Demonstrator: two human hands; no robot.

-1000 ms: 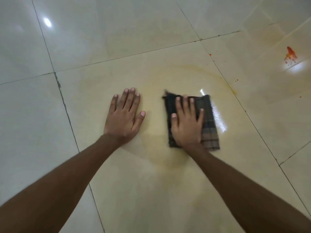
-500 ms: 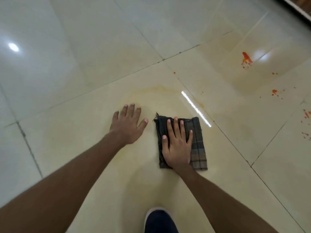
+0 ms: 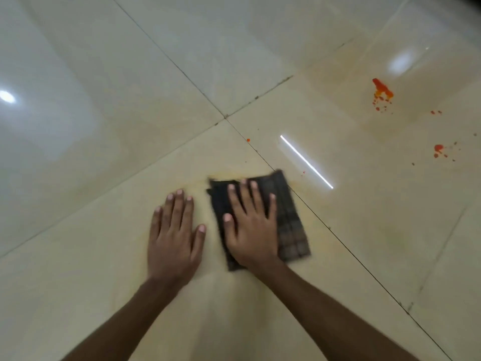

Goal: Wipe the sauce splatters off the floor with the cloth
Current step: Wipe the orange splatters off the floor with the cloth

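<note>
A dark checked cloth, folded into a rectangle, lies flat on the cream floor tile. My right hand presses flat on its left part with fingers spread. My left hand rests palm down on the bare tile just left of the cloth, holding nothing. A large red-orange sauce splatter with small drops around it sits at the far right. A smaller red splatter lies below it. A single red dot sits near the tile joint above the cloth. A faint yellowish smear rims the cloth's top edge.
Glossy cream tiles with dark grout lines crossing above the cloth. Bright light reflections show on the floor, a streak right of the cloth and a spot at the far left.
The view has swung and moved closer to the floor. The cloth under my right hand has slid toward the grout line at the right. The shoe tip seen earlier is out of view.
</note>
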